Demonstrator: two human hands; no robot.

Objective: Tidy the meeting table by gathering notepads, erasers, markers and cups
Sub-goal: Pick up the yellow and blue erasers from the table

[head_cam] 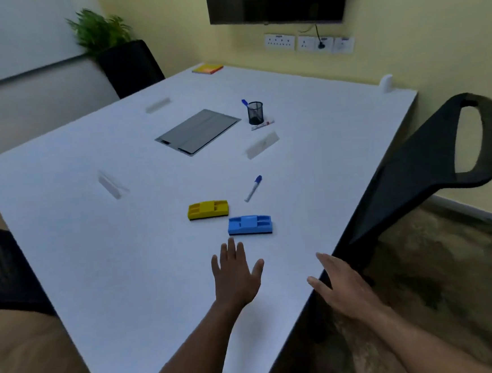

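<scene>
Blue eraser (249, 225) just beyond left hand (236, 275) fingertips, long axis crosswise; right hand (342, 287) farther. Both hands spread, empty.

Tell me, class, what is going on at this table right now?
A person is tidying a white meeting table. Both hands are open and empty: the left hand reaches toward the blue eraser, not yet touching it, while the right hand is at the table's edge. The yellow eraser, a loose marker, the mesh cup and a notepad remain ungathered.
</scene>
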